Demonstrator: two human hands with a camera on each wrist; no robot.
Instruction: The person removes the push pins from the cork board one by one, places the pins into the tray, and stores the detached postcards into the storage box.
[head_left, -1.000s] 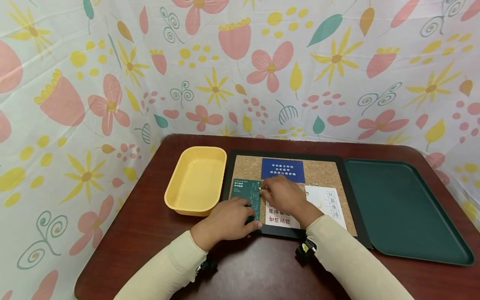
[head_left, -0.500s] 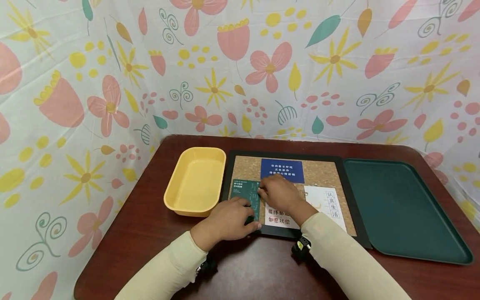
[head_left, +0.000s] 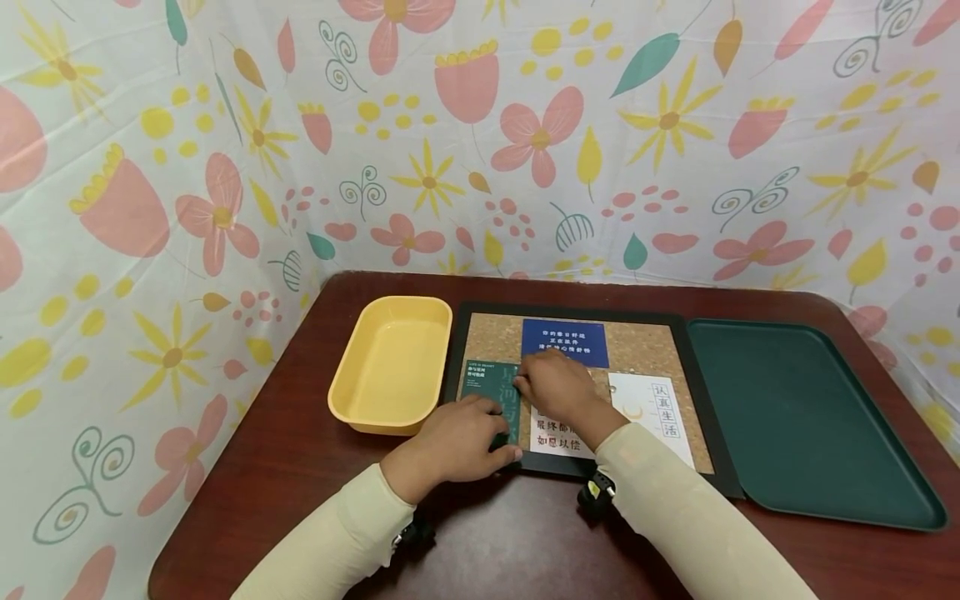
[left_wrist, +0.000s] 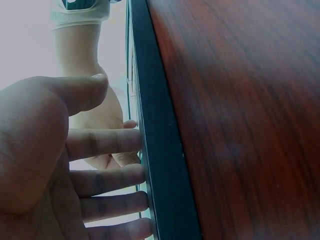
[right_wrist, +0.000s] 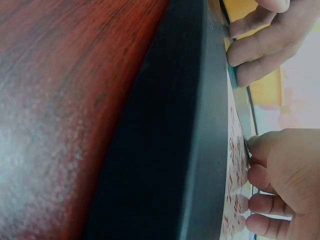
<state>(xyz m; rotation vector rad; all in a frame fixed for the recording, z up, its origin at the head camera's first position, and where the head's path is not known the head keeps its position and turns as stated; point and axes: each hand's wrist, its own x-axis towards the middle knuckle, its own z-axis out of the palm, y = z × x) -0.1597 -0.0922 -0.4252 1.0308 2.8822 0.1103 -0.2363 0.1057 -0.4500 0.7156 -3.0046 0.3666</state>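
In the head view my left hand [head_left: 457, 442] lies over the lower part of a dark green card [head_left: 491, 385] with white print. Its fingertips rest at the card on the cork board [head_left: 637, 337], and the left wrist view has its fingers [left_wrist: 107, 181] spread apart. My right hand [head_left: 558, 385] reaches over a white card [head_left: 558, 435] with dark and red characters. Its thumb presses at the green card's upper right edge; in the right wrist view the fingertips [right_wrist: 259, 176] stand apart, close over the white card. What lies under the thumb is hidden.
A blue card [head_left: 564, 337] and a white card with a yellow moon [head_left: 651, 408] lie on the black-framed board. Left of it stands a yellow basin [head_left: 390, 362]; a dark green tray [head_left: 810, 417] lies on the right. Patterned cloth [head_left: 480, 167] hangs behind the wooden table [head_left: 277, 483].
A small shiny piece showed at my right fingertips by the green card's edge; the thumb now covers that spot. The right wrist has swung slightly left. My left hand has stayed in place.
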